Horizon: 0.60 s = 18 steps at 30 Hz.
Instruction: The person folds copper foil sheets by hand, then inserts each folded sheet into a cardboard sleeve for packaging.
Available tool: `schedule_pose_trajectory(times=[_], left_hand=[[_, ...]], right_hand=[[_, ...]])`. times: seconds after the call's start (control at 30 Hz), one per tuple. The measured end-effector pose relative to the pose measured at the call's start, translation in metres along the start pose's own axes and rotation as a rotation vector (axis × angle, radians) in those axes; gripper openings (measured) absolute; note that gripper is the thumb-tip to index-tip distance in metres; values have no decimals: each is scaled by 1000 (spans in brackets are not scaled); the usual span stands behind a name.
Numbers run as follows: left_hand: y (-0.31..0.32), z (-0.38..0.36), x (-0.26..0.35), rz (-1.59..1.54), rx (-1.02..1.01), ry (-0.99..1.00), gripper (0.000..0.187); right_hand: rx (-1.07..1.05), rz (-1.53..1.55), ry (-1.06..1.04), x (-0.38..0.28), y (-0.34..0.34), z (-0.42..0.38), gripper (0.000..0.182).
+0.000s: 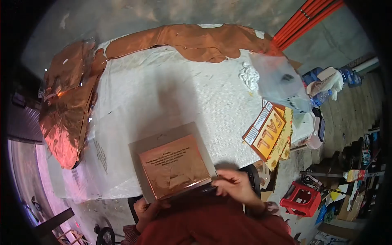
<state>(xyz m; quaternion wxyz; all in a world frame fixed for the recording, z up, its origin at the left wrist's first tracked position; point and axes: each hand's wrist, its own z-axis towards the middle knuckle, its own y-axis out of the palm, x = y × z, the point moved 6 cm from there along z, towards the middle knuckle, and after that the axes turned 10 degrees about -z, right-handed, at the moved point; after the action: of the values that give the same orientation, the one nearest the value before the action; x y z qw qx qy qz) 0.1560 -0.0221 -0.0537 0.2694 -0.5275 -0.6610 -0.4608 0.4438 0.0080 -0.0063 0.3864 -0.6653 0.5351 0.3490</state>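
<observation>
A flat grey cardboard piece (165, 138) with a small slot near its top edge leans over the front of the table. On it lies a folded copper foil packet (173, 157) in a clear wrapper printed with a warning. My left hand (150, 209) is closed at the lower left edge of the cardboard, its fingers partly hidden. At the lower right corner, my right hand (237, 187) pinches the edge of the cardboard and wrapper with bent fingers.
Copper foil pieces (171, 38) line the table's (220, 110) far edge. More copper foil (67, 118) lies at left. A clear plastic bag (281, 81), silver foil (248, 77) and a FALL packet (267, 132) lie at right. A red stool (301, 199) stands on the floor.
</observation>
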Motion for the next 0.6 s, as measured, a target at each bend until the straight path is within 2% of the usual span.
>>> schedule_pose_trajectory(times=[0.03,0.07,0.13,0.17,0.23,0.3,0.33,0.4,0.53,0.6], left_hand=[[2,2,2,-3,-8,2,18],[2,2,1,24,31,-38,18],[4,3,0,47,68,-76,18],[5,3,1,37,65,-60,17],[9,3,3,26,60,-39,17],[13,6,6,49,92,-32,16],[14,7,6,42,92,-24,16],[16,8,10,129,40,33,18],[14,6,6,78,86,-37,18],[14,7,5,84,81,24,15]], right_hand=[[61,-66,-80,-14,-18,2,26],[166,-234,-39,-32,-39,8,20],[286,-525,-229,-68,-80,32,15],[399,-809,-374,-92,-97,45,16],[668,-1098,-389,-106,-140,87,18],[812,-1102,-536,-106,-182,133,18],[814,-1106,-546,-103,-197,150,18],[822,-1210,-350,-87,-222,178,22],[733,-1046,-354,-68,-242,187,18],[616,-300,-143,-62,-237,163,6]])
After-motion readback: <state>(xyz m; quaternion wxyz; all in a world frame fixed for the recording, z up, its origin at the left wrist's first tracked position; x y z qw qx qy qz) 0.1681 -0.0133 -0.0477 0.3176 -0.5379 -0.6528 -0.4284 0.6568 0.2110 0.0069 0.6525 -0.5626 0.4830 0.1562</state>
